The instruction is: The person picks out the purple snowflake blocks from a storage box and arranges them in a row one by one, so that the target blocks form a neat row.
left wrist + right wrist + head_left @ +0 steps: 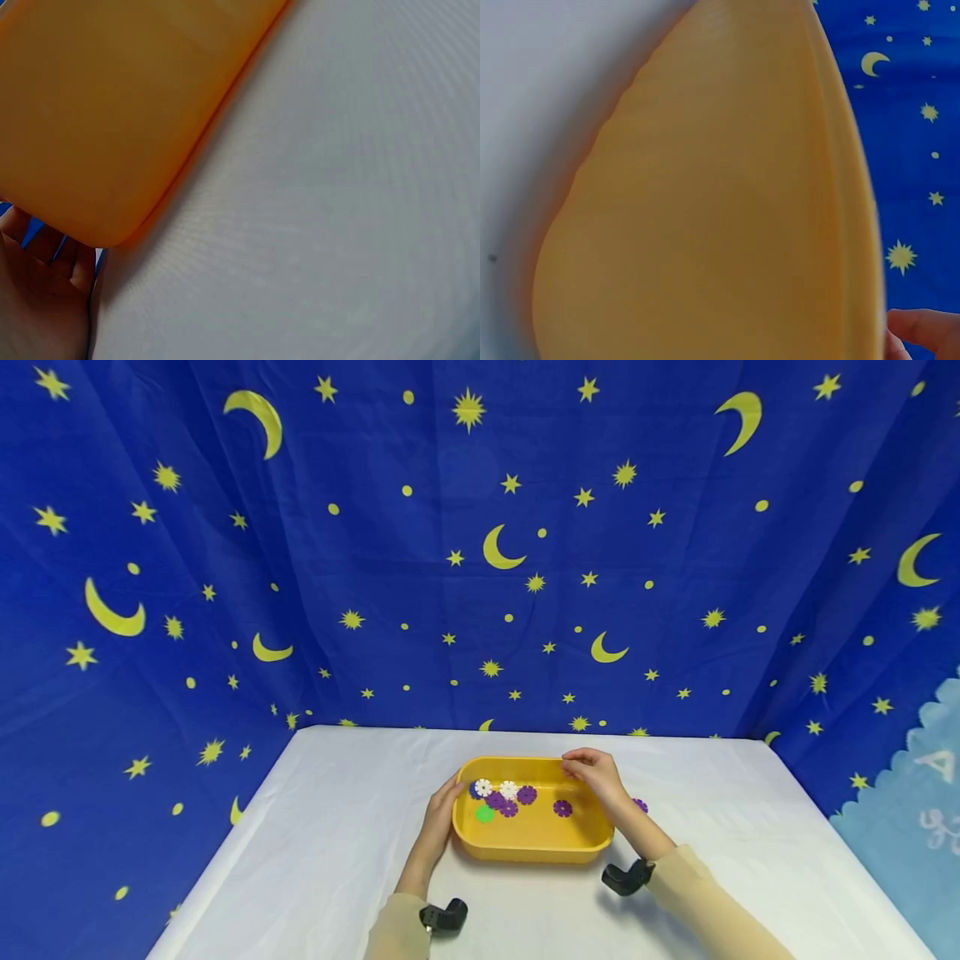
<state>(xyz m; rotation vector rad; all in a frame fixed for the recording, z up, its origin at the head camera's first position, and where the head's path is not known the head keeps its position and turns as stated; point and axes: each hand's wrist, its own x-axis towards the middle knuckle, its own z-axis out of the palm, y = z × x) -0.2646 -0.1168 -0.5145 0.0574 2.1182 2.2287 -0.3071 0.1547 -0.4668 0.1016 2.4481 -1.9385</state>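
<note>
A yellow plastic tub (525,852) sits on the white table, with several small notched discs inside. White discs (508,790), purple discs (527,795) and a green disc (484,813) lie mostly toward its left; a blue one (474,790) is partly hidden. My left hand (437,818) holds the tub's left end, fingers against the outer wall, as the left wrist view also shows. At the back right, my right hand (600,777) grips the rim between thumb and fingers. In the right wrist view the tub's wall (705,187) hides most of that hand.
Another purple disc (640,805) lies on the table just right of the tub, partly behind the right forearm. The white-covered table (337,827) ends at a blue curtain (420,568) with moons and stars. Black devices (628,877) are strapped to both wrists.
</note>
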